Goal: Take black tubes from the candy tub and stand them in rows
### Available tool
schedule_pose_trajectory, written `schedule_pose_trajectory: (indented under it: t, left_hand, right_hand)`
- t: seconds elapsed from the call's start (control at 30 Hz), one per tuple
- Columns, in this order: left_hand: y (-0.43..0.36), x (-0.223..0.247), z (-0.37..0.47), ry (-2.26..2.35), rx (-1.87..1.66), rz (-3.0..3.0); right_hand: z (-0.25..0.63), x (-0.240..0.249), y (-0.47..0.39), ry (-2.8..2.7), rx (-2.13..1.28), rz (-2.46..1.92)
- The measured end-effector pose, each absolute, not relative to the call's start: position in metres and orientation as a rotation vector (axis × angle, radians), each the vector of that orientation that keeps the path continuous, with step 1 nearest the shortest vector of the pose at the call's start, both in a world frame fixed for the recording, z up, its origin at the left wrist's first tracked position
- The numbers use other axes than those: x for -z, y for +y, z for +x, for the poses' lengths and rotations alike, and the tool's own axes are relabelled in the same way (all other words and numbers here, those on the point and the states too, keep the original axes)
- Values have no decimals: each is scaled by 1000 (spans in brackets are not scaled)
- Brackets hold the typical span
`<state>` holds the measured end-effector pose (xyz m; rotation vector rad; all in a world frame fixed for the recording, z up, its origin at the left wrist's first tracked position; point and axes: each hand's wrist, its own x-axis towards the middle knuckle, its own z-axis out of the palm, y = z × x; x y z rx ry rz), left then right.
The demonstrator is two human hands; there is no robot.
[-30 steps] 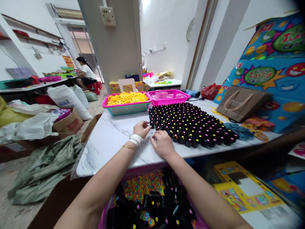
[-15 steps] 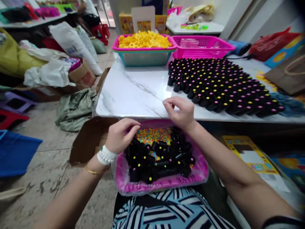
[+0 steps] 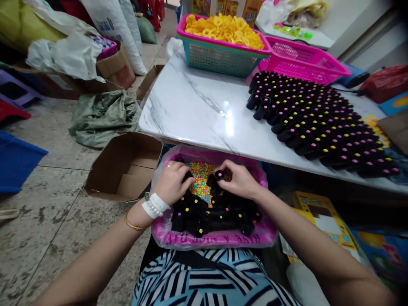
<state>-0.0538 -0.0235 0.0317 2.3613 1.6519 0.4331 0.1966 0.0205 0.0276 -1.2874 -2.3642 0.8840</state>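
Tray (image 3: 219,242) — beads (image 3: 200,178), black cylinders (image 3: 223,223), both hands (image 3: 170,183) | basket (image 3: 219,58) — yellow rings (image 3: 223,32)

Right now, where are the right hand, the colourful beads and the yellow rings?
Right hand (image 3: 241,180): head view, back of hand.
Colourful beads (image 3: 200,178): head view, mid-patch.
Yellow rings (image 3: 223,31): head view, mid-heap.

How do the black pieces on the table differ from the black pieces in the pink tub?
The table pieces stand close-packed in rows; the tub pieces lie jumbled, some on their sides. The right hand grips one of the tub pieces; neither hand touches the table pieces. Both groups are black, with pink and yellow dots showing.
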Motion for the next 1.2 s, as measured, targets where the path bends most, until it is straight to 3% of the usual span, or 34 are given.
schedule_pose_trajectory:
  t: [0.1, 0.27, 0.6, 1.0, 1.2]
  left_hand:
    - [-11, -35, -47, 1868, -285, 2375]
    - [0, -30, -32, 1871, -67, 2353]
    - [-14, -11, -49, 1721, -645, 2266]
    - [-8, -15, -37, 1638, -554, 2498]
    - [-9, -7, -37, 1659, -698, 2364]
  right_hand:
    - [204, -31, 35, -2597, -669, -1498]
    - [167, -16, 48, -2937, -363, -1383]
    - [190, -17, 25, -2366, -767, -1266]
    - [231, -19, 4, -2192, -671, -1275]
    - [226, -50, -11, -1664, -1224, -1225]
